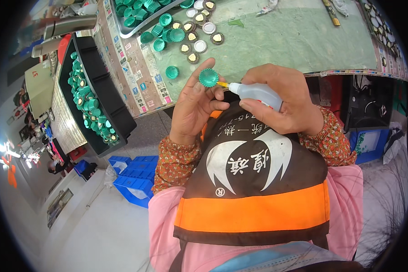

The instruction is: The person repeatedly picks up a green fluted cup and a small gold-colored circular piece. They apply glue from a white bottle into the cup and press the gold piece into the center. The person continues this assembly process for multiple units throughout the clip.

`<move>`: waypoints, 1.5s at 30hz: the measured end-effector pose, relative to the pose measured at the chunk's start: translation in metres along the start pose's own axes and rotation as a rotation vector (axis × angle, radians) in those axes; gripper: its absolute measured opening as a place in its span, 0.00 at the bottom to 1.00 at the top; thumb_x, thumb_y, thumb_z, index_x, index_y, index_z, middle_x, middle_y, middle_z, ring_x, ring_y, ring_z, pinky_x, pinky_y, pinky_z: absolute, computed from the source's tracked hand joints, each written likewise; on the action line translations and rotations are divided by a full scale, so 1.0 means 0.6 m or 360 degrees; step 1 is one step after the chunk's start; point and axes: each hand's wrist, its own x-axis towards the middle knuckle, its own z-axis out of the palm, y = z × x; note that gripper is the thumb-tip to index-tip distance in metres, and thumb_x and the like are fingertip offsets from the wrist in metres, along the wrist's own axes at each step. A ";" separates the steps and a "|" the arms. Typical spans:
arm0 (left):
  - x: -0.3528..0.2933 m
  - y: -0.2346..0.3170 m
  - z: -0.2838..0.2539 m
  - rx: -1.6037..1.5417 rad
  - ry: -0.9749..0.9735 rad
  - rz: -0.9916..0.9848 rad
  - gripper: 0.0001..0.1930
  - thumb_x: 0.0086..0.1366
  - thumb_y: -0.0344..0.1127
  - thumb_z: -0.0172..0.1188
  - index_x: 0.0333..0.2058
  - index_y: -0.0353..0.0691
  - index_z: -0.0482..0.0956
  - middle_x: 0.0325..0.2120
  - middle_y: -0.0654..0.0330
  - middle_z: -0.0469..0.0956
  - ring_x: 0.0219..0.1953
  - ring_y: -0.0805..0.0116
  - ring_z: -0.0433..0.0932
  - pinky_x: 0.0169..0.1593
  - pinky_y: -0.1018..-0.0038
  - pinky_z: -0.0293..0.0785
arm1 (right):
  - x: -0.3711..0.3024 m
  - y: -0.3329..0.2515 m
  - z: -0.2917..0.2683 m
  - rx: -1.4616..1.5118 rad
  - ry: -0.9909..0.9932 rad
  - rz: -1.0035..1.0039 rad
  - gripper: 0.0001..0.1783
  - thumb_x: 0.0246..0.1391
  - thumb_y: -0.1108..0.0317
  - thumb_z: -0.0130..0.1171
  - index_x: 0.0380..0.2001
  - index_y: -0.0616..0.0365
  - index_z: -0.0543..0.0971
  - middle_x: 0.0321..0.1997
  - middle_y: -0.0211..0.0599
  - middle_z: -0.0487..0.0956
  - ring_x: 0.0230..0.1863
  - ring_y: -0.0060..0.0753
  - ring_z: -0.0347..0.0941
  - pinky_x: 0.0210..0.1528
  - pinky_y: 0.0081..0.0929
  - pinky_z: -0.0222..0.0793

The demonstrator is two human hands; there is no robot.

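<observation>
Between the fingertips of my left hand (189,106) is a small green fluted cup (208,77), its hollow side facing up. My right hand (292,97) is wrapped round a translucent white squeeze bottle (259,94), tilted sideways so that its yellow nozzle (222,84) meets the cup's rim. Just beyond my left hand, a single green cup (172,72) lies on the table. Farther off are more loose green cups (177,35) and several brown fluted pieces with cream tops (193,57). Among them lie white discs with scalloped edges (200,46).
A clear tray (127,32) heaped with green cups stands at the far left of the green-topped table (276,50). Left of the table is a black crate (111,99) of green pieces, with blue crates (138,177) below. A brush-like stick (332,12) lies far right.
</observation>
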 end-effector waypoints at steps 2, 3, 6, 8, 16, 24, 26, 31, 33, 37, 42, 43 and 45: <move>0.000 0.001 0.004 0.0031 -0.0007 -0.0013 0.32 0.74 0.39 0.55 0.70 0.35 0.54 0.52 0.48 0.74 0.44 0.66 0.78 0.47 0.65 0.88 | 0.001 0.000 0.003 -0.0066 -0.0011 -0.0040 0.14 0.51 0.67 0.67 0.40 0.58 0.77 0.29 0.39 0.77 0.27 0.46 0.77 0.29 0.37 0.70; 0.000 0.000 0.002 0.0042 -0.0012 -0.0023 0.32 0.74 0.39 0.55 0.70 0.35 0.53 0.52 0.48 0.74 0.44 0.66 0.78 0.47 0.65 0.87 | 0.001 0.001 0.005 -0.0102 -0.0015 -0.0060 0.14 0.51 0.66 0.67 0.39 0.57 0.77 0.27 0.39 0.77 0.26 0.47 0.76 0.28 0.38 0.70; 0.001 -0.002 -0.003 0.0065 -0.0015 -0.0044 0.32 0.74 0.39 0.55 0.70 0.35 0.54 0.52 0.48 0.74 0.43 0.66 0.78 0.47 0.65 0.87 | -0.003 0.005 0.010 -0.0183 -0.0023 -0.0056 0.13 0.52 0.65 0.67 0.37 0.56 0.76 0.24 0.39 0.75 0.25 0.47 0.75 0.26 0.40 0.68; 0.000 -0.004 -0.003 0.0070 0.0002 -0.0047 0.32 0.74 0.39 0.55 0.69 0.36 0.55 0.52 0.47 0.74 0.43 0.67 0.78 0.47 0.65 0.87 | -0.001 0.001 0.005 -0.0191 -0.0112 -0.0036 0.12 0.51 0.70 0.68 0.38 0.61 0.77 0.27 0.41 0.79 0.26 0.45 0.78 0.28 0.35 0.70; -0.003 -0.006 0.000 0.0118 0.0053 -0.0090 0.30 0.73 0.38 0.55 0.68 0.35 0.57 0.52 0.46 0.75 0.44 0.66 0.79 0.47 0.66 0.87 | -0.001 0.000 0.008 -0.0194 -0.0159 -0.0032 0.10 0.52 0.74 0.66 0.37 0.62 0.77 0.28 0.42 0.80 0.26 0.43 0.78 0.28 0.33 0.71; -0.004 -0.009 -0.004 0.0124 0.0057 -0.0110 0.29 0.73 0.38 0.56 0.67 0.34 0.60 0.53 0.45 0.75 0.44 0.66 0.79 0.47 0.66 0.87 | -0.005 0.008 0.019 -0.0184 -0.0096 -0.0024 0.12 0.55 0.65 0.65 0.38 0.56 0.74 0.20 0.40 0.73 0.24 0.49 0.74 0.26 0.42 0.67; -0.006 -0.011 -0.004 0.0124 0.0069 -0.0109 0.28 0.73 0.38 0.56 0.66 0.34 0.61 0.53 0.45 0.75 0.43 0.66 0.79 0.47 0.66 0.87 | -0.006 0.010 0.021 -0.0188 -0.0089 -0.0026 0.12 0.55 0.64 0.65 0.38 0.56 0.74 0.21 0.40 0.73 0.24 0.49 0.74 0.26 0.42 0.67; -0.008 -0.012 0.011 0.0118 0.0142 -0.0140 0.25 0.73 0.40 0.55 0.62 0.33 0.64 0.47 0.50 0.76 0.42 0.67 0.79 0.44 0.67 0.88 | -0.007 0.012 0.023 -0.0146 -0.0069 -0.0007 0.13 0.55 0.64 0.65 0.38 0.56 0.74 0.21 0.41 0.74 0.24 0.49 0.74 0.26 0.42 0.67; -0.010 -0.013 0.015 0.0124 0.0159 -0.0148 0.24 0.74 0.41 0.54 0.61 0.32 0.64 0.44 0.52 0.76 0.41 0.67 0.79 0.44 0.67 0.88 | -0.008 0.012 0.022 -0.0140 -0.0083 0.0017 0.13 0.55 0.63 0.65 0.38 0.56 0.73 0.21 0.41 0.74 0.24 0.49 0.75 0.26 0.42 0.67; -0.011 -0.015 0.015 0.0150 0.0162 -0.0153 0.24 0.75 0.43 0.52 0.60 0.32 0.65 0.42 0.53 0.76 0.40 0.68 0.79 0.43 0.67 0.88 | -0.010 0.015 0.021 -0.0130 -0.0066 0.0031 0.12 0.55 0.64 0.65 0.37 0.57 0.73 0.21 0.42 0.74 0.24 0.50 0.75 0.25 0.42 0.66; -0.012 -0.018 0.011 0.0151 0.0164 -0.0159 0.23 0.75 0.45 0.50 0.58 0.33 0.65 0.41 0.53 0.76 0.40 0.68 0.79 0.43 0.66 0.88 | -0.012 0.017 0.019 -0.0084 -0.0029 0.0056 0.12 0.56 0.63 0.64 0.36 0.57 0.73 0.22 0.42 0.75 0.24 0.50 0.75 0.26 0.41 0.68; -0.013 -0.018 0.011 0.0136 0.0167 -0.0159 0.22 0.76 0.45 0.50 0.58 0.33 0.66 0.41 0.53 0.76 0.40 0.68 0.79 0.43 0.66 0.88 | -0.011 0.017 0.018 -0.0069 -0.0010 0.0062 0.11 0.56 0.64 0.64 0.36 0.57 0.74 0.23 0.42 0.76 0.24 0.50 0.76 0.26 0.40 0.68; -0.015 -0.019 0.007 0.0126 0.0159 -0.0159 0.21 0.76 0.46 0.49 0.57 0.34 0.66 0.42 0.52 0.76 0.40 0.68 0.79 0.43 0.66 0.88 | -0.010 0.018 0.015 -0.0036 0.0030 0.0074 0.11 0.57 0.65 0.64 0.36 0.58 0.74 0.23 0.42 0.76 0.24 0.49 0.77 0.27 0.37 0.70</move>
